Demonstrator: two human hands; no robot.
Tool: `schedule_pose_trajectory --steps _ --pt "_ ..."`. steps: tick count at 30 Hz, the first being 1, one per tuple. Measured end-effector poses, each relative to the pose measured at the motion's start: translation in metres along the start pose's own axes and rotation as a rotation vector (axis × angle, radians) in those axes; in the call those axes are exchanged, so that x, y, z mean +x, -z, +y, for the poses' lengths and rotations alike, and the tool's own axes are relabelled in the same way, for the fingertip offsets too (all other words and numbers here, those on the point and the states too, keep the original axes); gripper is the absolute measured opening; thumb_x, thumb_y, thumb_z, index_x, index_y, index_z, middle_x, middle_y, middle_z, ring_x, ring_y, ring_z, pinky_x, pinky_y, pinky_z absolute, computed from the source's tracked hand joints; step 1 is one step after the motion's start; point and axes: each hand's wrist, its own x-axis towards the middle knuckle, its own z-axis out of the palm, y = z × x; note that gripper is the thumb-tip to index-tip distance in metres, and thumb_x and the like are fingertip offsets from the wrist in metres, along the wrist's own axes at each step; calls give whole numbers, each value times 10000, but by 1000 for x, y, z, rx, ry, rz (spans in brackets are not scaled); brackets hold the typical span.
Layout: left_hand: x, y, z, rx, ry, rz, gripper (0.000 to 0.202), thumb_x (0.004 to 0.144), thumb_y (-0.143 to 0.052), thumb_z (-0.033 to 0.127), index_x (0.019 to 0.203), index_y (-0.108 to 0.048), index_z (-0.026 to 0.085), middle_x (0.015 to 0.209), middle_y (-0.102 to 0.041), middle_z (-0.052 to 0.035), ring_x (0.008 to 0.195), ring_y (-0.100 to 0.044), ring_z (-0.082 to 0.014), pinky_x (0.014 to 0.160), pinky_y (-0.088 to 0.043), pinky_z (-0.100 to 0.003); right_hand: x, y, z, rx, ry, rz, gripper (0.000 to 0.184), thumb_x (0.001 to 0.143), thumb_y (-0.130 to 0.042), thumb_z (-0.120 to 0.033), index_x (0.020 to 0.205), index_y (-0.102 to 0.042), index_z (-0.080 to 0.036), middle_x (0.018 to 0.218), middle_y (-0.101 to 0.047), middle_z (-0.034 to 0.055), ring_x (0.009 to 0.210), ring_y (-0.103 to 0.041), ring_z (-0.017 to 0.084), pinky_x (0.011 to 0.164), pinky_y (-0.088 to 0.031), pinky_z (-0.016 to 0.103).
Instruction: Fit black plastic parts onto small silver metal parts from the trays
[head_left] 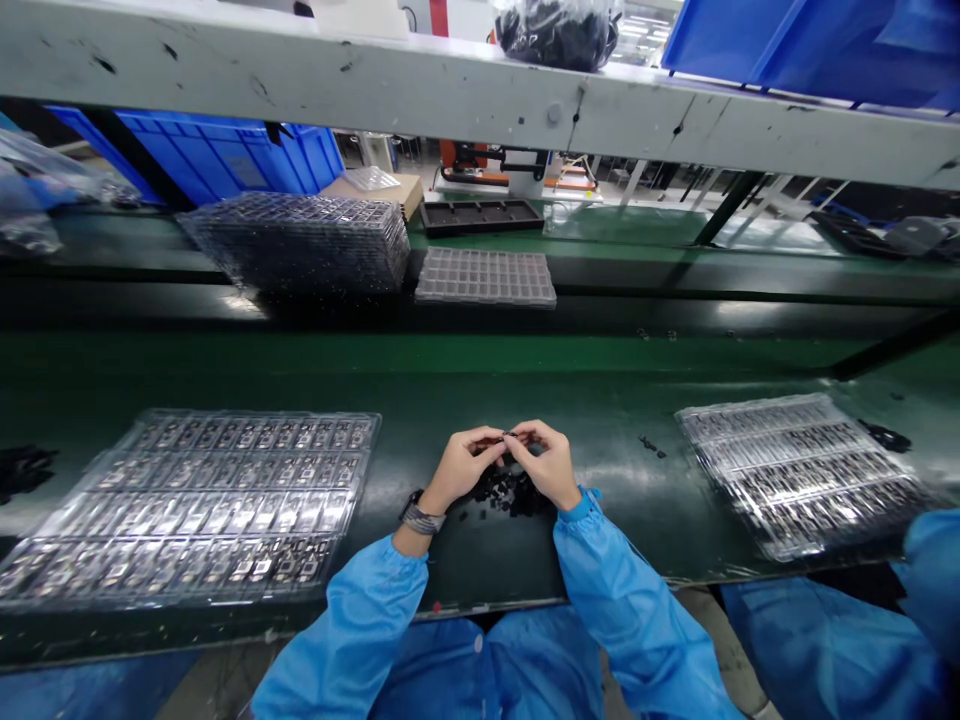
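Over the green work surface, my left hand (463,466) and my right hand (546,462) meet with fingertips pinched together. Between them is a small dark part (507,436), mostly covered by the fingers and too small to name. Just below the hands lies a loose pile of small black pieces (517,495). To the left sits a clear plastic tray (225,490) filled with rows of small metallic and black parts. On the right is a similar filled clear tray (795,470). A few dark bits (651,445) lie between the pile and that tray.
A tall stack of clear trays (307,240), a single clear tray (486,277) and a black tray (481,216) stand at the back. Above runs a white shelf beam (465,100). Blue bins (225,150) are behind. At right, a co-worker's blue sleeve (934,580) shows.
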Motion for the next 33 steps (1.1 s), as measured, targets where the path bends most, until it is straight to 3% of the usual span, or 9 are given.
schedule_pose_trajectory --steps 8,14,20,24,28,31,33 --pt "-2 -2 3 62 9 0 281 878 -727 357 1014 -754 112 743 -735 -55 654 -686 -164 686 -529 -261 5 4 9 175 -160 -83 315 810 -807 -478 885 -726 -184 742 -725 35 627 -659 163 612 -549 283" --pt "-3 -3 6 82 13 11 287 853 -756 369 1006 -748 126 749 -746 -53 630 -688 -157 697 -549 -273 6 2 7 209 -185 -68 351 781 -820 -517 836 -700 -192 702 -711 21 568 -633 152 563 -531 275" --pt "2 -3 10 -129 89 58 436 761 -839 426 1026 -692 112 774 -753 -71 549 -672 -148 617 -542 -273 14 4 7 236 -161 -5 448 920 -601 -625 846 -676 -189 588 -618 -9 484 -545 128 511 -448 258" --pt "-26 1 31 -80 134 142 424 786 -819 452 1003 -712 104 756 -748 -73 487 -617 -113 575 -501 -251 15 14 17 44 -158 -1 460 897 -607 -636 810 -652 -187 563 -572 -17 495 -522 141 521 -412 268" --pt "-92 31 62 68 212 222 468 860 -727 521 1085 -737 110 683 -730 -64 540 -660 -154 604 -509 -273 11 20 31 -323 -72 -188 408 899 -583 -586 831 -687 -197 607 -608 10 572 -562 183 593 -407 302" --pt "-148 82 84 253 268 438 533 839 -718 568 1127 -728 119 569 -684 -38 676 -724 -226 665 -532 -304 9 17 41 -557 19 -366 325 912 -550 -497 851 -707 -219 633 -634 24 671 -613 228 650 -401 325" --pt "-182 126 96 385 322 648 577 759 -758 614 1071 -723 130 622 -720 -52 637 -708 -226 644 -527 -315 8 14 45 -647 80 -423 280 902 -549 -451 869 -710 -224 643 -643 31 730 -636 252 680 -395 337"
